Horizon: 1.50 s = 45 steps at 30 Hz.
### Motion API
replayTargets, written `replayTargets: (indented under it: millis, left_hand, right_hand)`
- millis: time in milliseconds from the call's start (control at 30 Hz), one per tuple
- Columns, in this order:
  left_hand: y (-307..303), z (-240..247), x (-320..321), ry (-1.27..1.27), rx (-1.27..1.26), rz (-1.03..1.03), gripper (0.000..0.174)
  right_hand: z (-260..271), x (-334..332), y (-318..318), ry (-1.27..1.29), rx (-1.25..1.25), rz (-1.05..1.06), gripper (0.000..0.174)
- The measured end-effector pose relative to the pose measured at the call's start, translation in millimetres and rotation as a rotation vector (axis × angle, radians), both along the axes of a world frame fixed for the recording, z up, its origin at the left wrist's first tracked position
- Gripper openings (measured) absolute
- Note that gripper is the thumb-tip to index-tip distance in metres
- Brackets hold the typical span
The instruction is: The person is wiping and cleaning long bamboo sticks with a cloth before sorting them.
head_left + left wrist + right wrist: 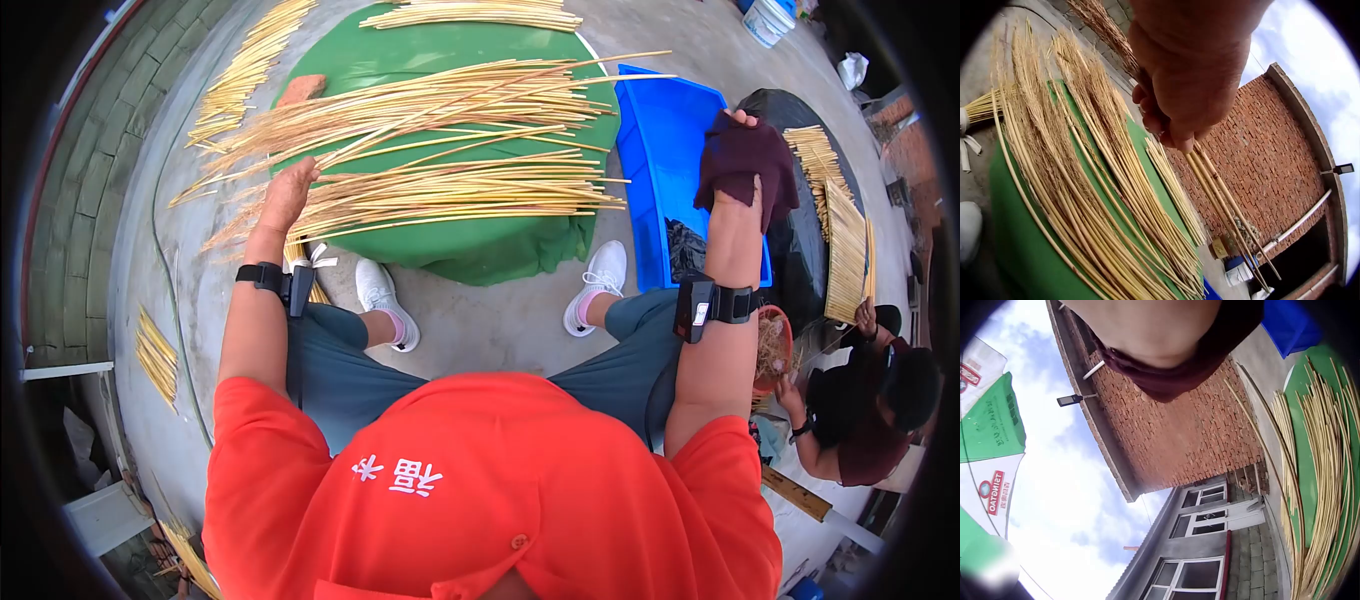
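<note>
My left hand (290,192) grips a few long straw-coloured stalks above the green-covered round table (470,250). In the left wrist view, the bare ends of the gripped stalks (1222,203) stick out past the fingers, and a brown feathery seed head (1107,28) trails on the other side. On the right, beside the blue bin, my right hand (741,118) holds a dark maroon cloth (750,165) that drapes over most of the hand. Below my left hand lie two loose bundles of similar stalks, a nearer one (480,192) and a farther one (480,98), feathery ends to the left.
A blue plastic bin (650,170) stands right of the table. A brick (302,90) rests at the table's left edge. More cut stalks (245,75) lie on the floor at left. At far right, another person (850,400) handles stalks near an orange bucket (772,350).
</note>
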<state>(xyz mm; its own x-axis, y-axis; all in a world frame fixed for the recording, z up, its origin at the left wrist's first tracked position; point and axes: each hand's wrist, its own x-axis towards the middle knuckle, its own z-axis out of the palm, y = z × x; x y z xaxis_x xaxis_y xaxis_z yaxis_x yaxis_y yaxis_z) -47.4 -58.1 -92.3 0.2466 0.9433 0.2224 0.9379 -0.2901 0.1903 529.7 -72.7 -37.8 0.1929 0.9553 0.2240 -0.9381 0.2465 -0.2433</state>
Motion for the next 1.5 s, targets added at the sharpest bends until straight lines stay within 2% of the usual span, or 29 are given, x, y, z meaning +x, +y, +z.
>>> replayTargets:
  millis: [67,133,233,267,300,333,467,533,567,667,733,800,867,1000,1067,1200,1267,1300,1367,1400,1433,1467,1500]
  left_hand:
    - [3.1,-18.4,14.4,0.062,-0.029,-0.036,0.017]
    - [2.8,-34.6,21.3,0.132,-0.145,-0.086,0.016]
    - [5.9,-56.6,15.4,0.168,-0.209,-0.094,0.013]
    - [6.7,-59.5,14.5,0.197,-0.243,-0.092,0.012]
    - [7.2,-62.3,13.3,0.199,-0.250,-0.094,0.012]
    - [7.7,-66.4,11.0,0.196,-0.280,-0.099,0.011]
    - [11.0,-74.5,8.5,0.253,-0.314,-0.101,0.008]
    - [15.1,-80.7,1.7,0.321,-0.284,-0.083,0.009]
    - [16.5,-83.6,0.0,0.389,-0.250,-0.063,0.012]
    - [7.9,-80.1,1.4,0.480,-0.148,-0.003,0.015]
    - [9.1,-75.1,6.1,0.528,-0.188,0.038,0.017]
    - [11.1,-74.7,3.9,0.578,-0.229,0.092,0.020]
    - [16.1,-75.6,1.3,0.600,-0.240,0.072,0.023]
    - [19.7,-75.8,5.3,0.619,-0.254,0.114,0.024]
    - [22.0,-79.5,6.2,0.635,-0.264,0.141,0.024]
    - [26.8,-80.1,13.1,0.644,-0.303,0.244,0.024]
    - [27.2,-78.4,19.8,0.590,-0.240,0.282,0.025]
    - [29.6,-76.6,24.9,0.596,-0.242,0.290,0.025]
    - [42.1,-76.3,34.0,0.333,-0.154,0.244,0.024]
    - [47.7,-78.3,41.3,0.339,-0.154,0.237,0.024]
    - [52.3,-81.3,50.9,0.199,-0.138,0.165,0.022]
    - [56.5,-85.1,61.8,0.055,-0.122,0.092,0.021]
    - [61.0,-89.4,74.0,0.051,-0.122,0.082,0.021]
  right_hand:
    - [2.5,-43.8,-9.1,-0.098,-0.071,0.087,0.025]
    - [6.7,-96.7,-29.5,-0.271,-0.255,0.231,0.023]
    - [3.0,-153.5,-62.2,-0.707,-0.240,0.547,0.021]
    - [-0.7,-162.9,-69.6,-1.008,-0.161,0.641,0.028]
    - [-0.7,-174.7,-72.0,-1.553,0.068,0.495,0.041]
    - [-0.3,-186.7,-74.4,-2.065,0.306,0.247,0.059]
    - [-75.7,-208.5,-98.0,-1.353,0.375,1.075,0.042]
    - [-103.8,-220.1,-100.9,-1.142,0.381,1.247,0.039]
    - [-108.8,-220.8,-102.5,-1.159,0.410,1.232,0.038]
    - [-91.0,-218.2,-101.8,-1.469,0.604,0.972,0.035]
    - [-70.8,-217.5,-100.4,-1.722,0.809,0.714,0.033]
    - [-53.3,-218.2,-99.5,-2.014,1.104,0.342,0.031]
    - [-42.7,-214.9,-98.8,-2.240,1.427,-0.127,0.029]
    - [-37.2,-213.5,-98.2,-2.324,1.744,-0.849,0.026]
    - [-36.3,-214.7,-98.0,-2.298,1.794,-1.051,0.024]
    - [-31.8,-215.3,-99.1,-2.226,1.846,-1.262,0.022]
    - [-27.7,-216.7,-98.4,-2.220,1.859,-1.229,0.020]
    - [-22.2,-217.6,-98.4,-2.302,1.834,-1.081,0.021]
    - [-13.3,-219.0,-98.5,-2.458,1.750,-0.778,0.022]
    - [-10.8,-219.1,-98.1,-2.529,1.697,-0.620,0.023]
    - [-9.2,-218.5,-97.4,-2.534,1.687,-0.619,0.023]
    - [-7.7,-217.1,-96.4,-2.503,1.697,-0.762,0.021]
    - [-6.5,-215.1,-95.0,-2.470,1.705,-0.905,0.020]
